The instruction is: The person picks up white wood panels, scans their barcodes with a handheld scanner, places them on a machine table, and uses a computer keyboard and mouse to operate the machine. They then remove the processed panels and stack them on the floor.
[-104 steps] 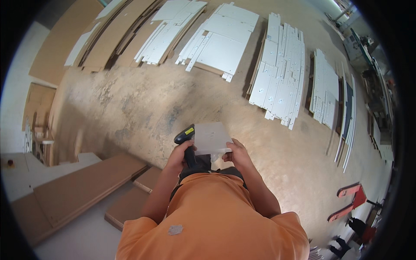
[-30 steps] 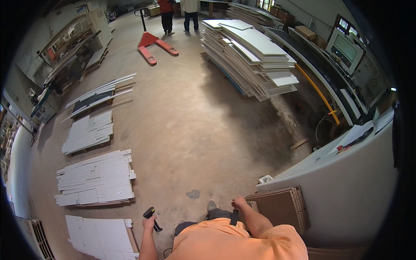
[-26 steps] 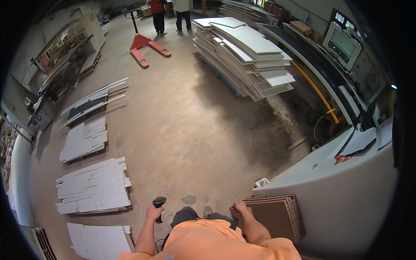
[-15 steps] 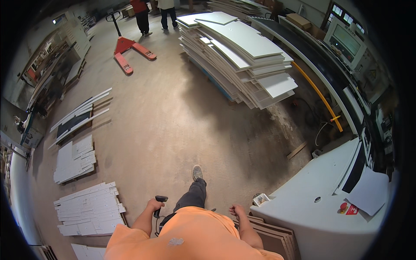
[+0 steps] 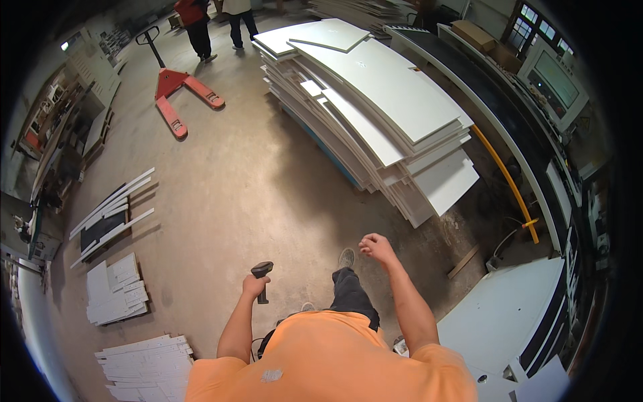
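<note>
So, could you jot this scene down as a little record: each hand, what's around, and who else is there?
Left hand: gripping a dark pistol-shaped device
Right hand: loosely curled, nothing seen in it
Ahead, right: tall stack of white panels
Ahead, left: red pallet jack
Near left: low pile of white boards
Others: two people standing near the pallet jack, cut off by the top edge

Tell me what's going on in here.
Someone in an orange shirt holds a dark pistol-grip scanner in the left hand. The right hand is loosely curled, with nothing visible in it. Ahead, a stack of white panels stands to the right and a red pallet jack to the left, with two people beyond.
</note>
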The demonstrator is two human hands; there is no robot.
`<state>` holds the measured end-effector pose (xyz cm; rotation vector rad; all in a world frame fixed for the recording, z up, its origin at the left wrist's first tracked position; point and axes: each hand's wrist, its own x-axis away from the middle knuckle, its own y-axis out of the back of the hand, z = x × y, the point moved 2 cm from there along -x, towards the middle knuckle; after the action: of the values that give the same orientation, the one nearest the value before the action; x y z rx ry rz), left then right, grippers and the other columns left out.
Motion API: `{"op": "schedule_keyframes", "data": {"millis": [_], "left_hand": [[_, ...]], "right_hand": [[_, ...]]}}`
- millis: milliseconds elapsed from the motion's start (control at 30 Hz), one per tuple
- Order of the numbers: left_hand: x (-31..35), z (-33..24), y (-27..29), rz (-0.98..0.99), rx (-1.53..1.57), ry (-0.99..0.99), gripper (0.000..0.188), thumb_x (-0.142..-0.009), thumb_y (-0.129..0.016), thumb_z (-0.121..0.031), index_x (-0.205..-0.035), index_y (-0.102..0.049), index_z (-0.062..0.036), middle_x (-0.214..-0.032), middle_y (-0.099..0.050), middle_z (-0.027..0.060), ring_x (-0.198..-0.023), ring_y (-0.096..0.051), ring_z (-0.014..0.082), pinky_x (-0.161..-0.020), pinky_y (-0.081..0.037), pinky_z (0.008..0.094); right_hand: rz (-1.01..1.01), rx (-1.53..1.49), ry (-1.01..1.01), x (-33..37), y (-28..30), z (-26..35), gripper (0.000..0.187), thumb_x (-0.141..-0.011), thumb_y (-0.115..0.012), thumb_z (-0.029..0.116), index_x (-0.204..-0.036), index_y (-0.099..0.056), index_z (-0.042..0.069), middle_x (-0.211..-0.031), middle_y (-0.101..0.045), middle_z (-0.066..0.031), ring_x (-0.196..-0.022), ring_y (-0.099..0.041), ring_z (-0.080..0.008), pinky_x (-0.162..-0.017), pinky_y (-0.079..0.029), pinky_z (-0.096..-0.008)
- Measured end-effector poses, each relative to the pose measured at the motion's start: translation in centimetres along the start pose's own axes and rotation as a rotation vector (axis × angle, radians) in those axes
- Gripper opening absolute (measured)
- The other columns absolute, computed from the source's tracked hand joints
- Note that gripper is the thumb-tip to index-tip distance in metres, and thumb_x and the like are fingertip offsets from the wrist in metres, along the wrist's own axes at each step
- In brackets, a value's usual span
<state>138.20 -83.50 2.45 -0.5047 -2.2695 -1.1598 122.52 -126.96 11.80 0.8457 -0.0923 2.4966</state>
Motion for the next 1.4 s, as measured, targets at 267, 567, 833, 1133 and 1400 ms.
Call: {"op": "schedule_keyframes", "data": {"millis": [267, 567, 833, 1133, 1400], "left_hand": [[-7.8, -5.1, -2.2, -0.042, -0.066, 0.313, 0.048, -0.066, -0.078, -0.039, -0.096, -0.076, -0.0014, -0.097, -0.074, 0.0207, -0.095, -0.071, 0.0328, -0.084, -0.055, 0.0406], [-9.3, -19.2, -0.8, -0.059, -0.051, 0.582, 0.053, -0.063, -0.082, -0.043, -0.096, -0.076, -0.002, -0.096, -0.075, 0.0179, -0.095, -0.071, 0.0313, -0.086, -0.055, 0.0401], [-22.0, -44.2, 2.9, 0.009, -0.274, 0.207, 0.047, -0.068, -0.077, -0.044, -0.089, -0.076, -0.0024, -0.088, -0.073, 0.0208, -0.086, -0.071, 0.0361, -0.079, -0.056, 0.044], [-32.6, -68.5, 6.3, -0.089, -0.041, -0.299, 0.039, -0.071, -0.075, -0.033, -0.08, -0.069, 0.0046, -0.071, -0.069, 0.0203, -0.07, -0.07, 0.034, -0.067, -0.055, 0.0416], [-42.2, -78.9, 14.5, -0.305, 0.261, -0.508, 0.037, -0.08, -0.079, -0.033, -0.09, -0.072, 0.0013, -0.075, -0.069, 0.0082, -0.069, -0.062, 0.0152, -0.067, -0.05, 0.0347]], "right_hand": [[-0.05, 0.521, 0.898, -29.1, 4.8, 37.0, 0.042, -0.089, -0.065, 0.024, -0.121, -0.062, -0.004, -0.116, -0.069, -0.0202, -0.101, -0.069, -0.0338, -0.092, -0.053, -0.0392], [-0.499, 1.164, 0.739, -60.5, 9.6, 60.2, 0.069, -0.089, -0.069, 0.036, -0.148, -0.043, 0.01, -0.156, -0.036, -0.014, -0.139, -0.038, -0.04, -0.111, -0.04, -0.0474], [-0.397, 1.169, 0.922, -68.0, 8.1, 61.0, 0.058, -0.096, -0.059, 0.034, -0.144, -0.047, 0.005, -0.154, -0.038, -0.0223, -0.132, -0.044, -0.0513, -0.112, -0.039, -0.0497], [-0.293, 1.148, 0.929, -64.3, 7.8, 59.6, 0.058, -0.095, -0.062, 0.03, -0.137, -0.046, -0.007, -0.153, -0.037, -0.0232, -0.134, -0.044, -0.0412, -0.113, -0.035, -0.0466], [-0.29, 1.008, 0.805, -63.5, 6.2, 58.9, 0.07, -0.094, -0.062, 0.026, -0.146, -0.033, -0.009, -0.159, -0.024, -0.0253, -0.145, -0.03, -0.0408, -0.12, -0.027, -0.0458]]}}
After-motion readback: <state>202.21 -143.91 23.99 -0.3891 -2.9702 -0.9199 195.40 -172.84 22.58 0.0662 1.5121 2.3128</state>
